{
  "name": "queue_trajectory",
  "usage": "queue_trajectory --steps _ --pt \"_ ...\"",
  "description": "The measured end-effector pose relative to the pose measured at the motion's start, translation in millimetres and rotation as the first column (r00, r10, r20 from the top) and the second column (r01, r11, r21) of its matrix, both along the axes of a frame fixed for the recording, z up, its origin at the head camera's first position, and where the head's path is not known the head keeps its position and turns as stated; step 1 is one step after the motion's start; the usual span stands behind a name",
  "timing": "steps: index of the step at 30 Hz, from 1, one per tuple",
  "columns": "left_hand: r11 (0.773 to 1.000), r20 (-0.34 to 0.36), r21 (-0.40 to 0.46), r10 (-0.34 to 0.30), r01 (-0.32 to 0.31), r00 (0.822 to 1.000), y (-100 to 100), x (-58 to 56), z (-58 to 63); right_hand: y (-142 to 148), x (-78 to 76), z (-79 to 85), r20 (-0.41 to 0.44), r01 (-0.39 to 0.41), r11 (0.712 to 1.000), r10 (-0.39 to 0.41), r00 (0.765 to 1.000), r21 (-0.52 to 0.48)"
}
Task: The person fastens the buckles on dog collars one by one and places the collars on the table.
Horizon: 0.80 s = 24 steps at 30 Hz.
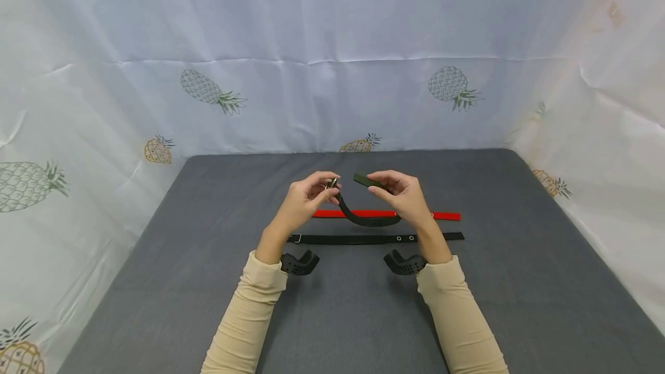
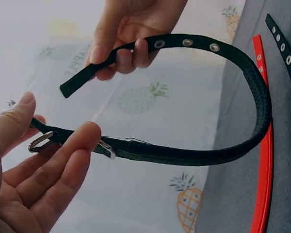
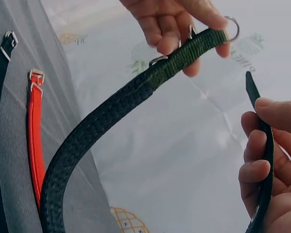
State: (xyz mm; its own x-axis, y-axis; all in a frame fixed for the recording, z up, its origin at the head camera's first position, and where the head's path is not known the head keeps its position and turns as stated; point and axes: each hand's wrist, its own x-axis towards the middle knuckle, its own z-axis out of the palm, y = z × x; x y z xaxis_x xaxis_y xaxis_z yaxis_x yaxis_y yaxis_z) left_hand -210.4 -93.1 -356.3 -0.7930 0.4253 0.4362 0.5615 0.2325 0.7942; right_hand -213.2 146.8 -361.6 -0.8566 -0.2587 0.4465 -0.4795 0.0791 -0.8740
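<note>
A dark green collar [image 1: 371, 221] hangs in a U-shaped loop between the two hands, its ends apart. My left hand [image 1: 307, 196] pinches the buckle end between thumb and fingers; a metal buckle [image 2: 40, 141] shows beside those fingers, and a ring [image 3: 234, 30] sticks out past the thumb in the right wrist view. My right hand [image 1: 407, 194] holds the strap near its free tip [image 2: 72, 88], thumb on one side and fingers curled on the other. Metal eyelets [image 2: 187, 42] run along the strap past the right fingers. The collar's padded middle [image 3: 102, 114] sags below.
Behind the held collar a red collar [image 1: 447, 216] lies straight across the grey table [image 1: 519, 305]. Nearer lies a black collar [image 1: 353, 240], parallel to it, with buckle at left and eyelets at right. A pineapple-print curtain [image 1: 332, 103] surrounds the table's back and sides.
</note>
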Motion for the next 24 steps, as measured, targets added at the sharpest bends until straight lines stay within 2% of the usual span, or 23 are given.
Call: queue_trajectory --steps 5,18,24 --pt "1.000 -0.004 -0.025 0.003 -0.003 1.000 3.4 3.9 3.1 -3.5 3.4 3.7 -0.009 -0.043 0.999 0.043 0.999 0.026" --pt "0.998 -0.120 0.004 0.056 -0.056 0.991 8.1 6.9 2.2 -10.7 12.2 9.0 -0.072 -0.133 0.989 0.137 0.988 0.063" --pt "0.999 -0.153 -0.003 0.040 -0.041 0.987 9.9 8.7 3.2 -11.9 13.8 9.6 -0.094 -0.153 0.986 0.158 0.983 0.064"
